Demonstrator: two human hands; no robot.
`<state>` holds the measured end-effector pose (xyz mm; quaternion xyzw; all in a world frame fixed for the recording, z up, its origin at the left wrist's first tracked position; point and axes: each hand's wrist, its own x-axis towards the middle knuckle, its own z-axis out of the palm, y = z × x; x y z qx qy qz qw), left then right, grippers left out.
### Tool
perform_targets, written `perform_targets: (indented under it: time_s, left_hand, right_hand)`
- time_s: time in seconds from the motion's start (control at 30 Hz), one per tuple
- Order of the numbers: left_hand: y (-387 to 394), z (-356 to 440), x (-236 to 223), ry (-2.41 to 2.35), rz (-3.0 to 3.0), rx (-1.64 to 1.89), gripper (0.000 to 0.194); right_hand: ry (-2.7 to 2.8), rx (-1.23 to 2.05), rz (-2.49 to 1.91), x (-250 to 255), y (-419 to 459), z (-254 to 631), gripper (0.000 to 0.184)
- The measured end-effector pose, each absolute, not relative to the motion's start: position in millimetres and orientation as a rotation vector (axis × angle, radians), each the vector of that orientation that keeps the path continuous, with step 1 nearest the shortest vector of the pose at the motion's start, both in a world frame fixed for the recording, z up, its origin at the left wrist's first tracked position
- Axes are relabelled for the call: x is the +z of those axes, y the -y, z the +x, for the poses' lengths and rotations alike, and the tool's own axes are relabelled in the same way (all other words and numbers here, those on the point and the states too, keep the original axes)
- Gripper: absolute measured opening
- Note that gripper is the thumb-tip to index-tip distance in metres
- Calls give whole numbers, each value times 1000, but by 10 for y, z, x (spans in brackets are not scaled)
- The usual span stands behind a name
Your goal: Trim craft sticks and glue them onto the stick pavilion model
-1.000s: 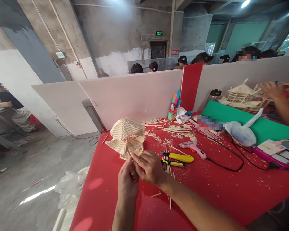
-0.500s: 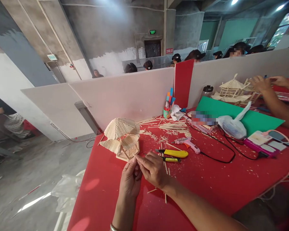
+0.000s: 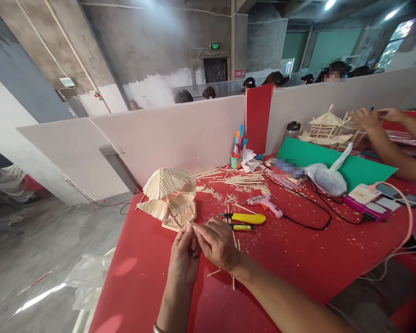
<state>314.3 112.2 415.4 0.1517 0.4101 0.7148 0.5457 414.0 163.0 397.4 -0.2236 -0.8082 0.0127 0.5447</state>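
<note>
My left hand (image 3: pixel 185 252) pinches a short wooden stick (image 3: pixel 189 223), of which only a pale end shows above the fingertips. Against it, my right hand (image 3: pixel 217 241) is closed too, its thumb and forefinger meeting the same stick. Just beyond my fingers stands a model pavilion (image 3: pixel 169 185) built of thin wooden sticks, with a two-tiered roof and a many-sided base; neither hand appears to hold it. To the right of my right hand lie a yellow utility knife (image 3: pixel 248 218) and a second, black-and-yellow cutter (image 3: pixel 243 227).
A pink glue gun (image 3: pixel 265 204) with a black cord lies on the red table (image 3: pixel 280 268). Loose sticks (image 3: pixel 246 179) and shavings are scattered behind it. Farther right are a green board (image 3: pixel 339 159), a power strip (image 3: pixel 365 203) and a co-worker's hands (image 3: pixel 370 118) near another stick model.
The view has swung slightly to the right, so the table things appear farther left. My hands have drawn a little away from the pavilion, still pinched together on the stick.
</note>
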Motion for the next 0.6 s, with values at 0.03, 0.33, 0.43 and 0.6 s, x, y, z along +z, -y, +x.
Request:
perform_targets:
  time_s: [0.03, 0.33, 0.43, 0.6]
  left_hand:
    - [-1119, 3141, 4157, -971, 355, 1693, 49]
    - [-1133, 3120, 4201, -964, 328, 1734, 45]
    - [-1147, 3133, 4196, -994, 367, 1749, 43]
    - [-1148, 3181, 4190, -1068, 433, 1768, 44]
  right_hand:
    - [1917, 27, -528, 3980, -1628, 4142, 22]
    - [1955, 46, -535, 4055, -1632, 4193, 19]
    - [1973, 54, -592, 4112, -1689, 4259, 21]
    - [2046, 102, -988, 4228, -1892, 4461, 28]
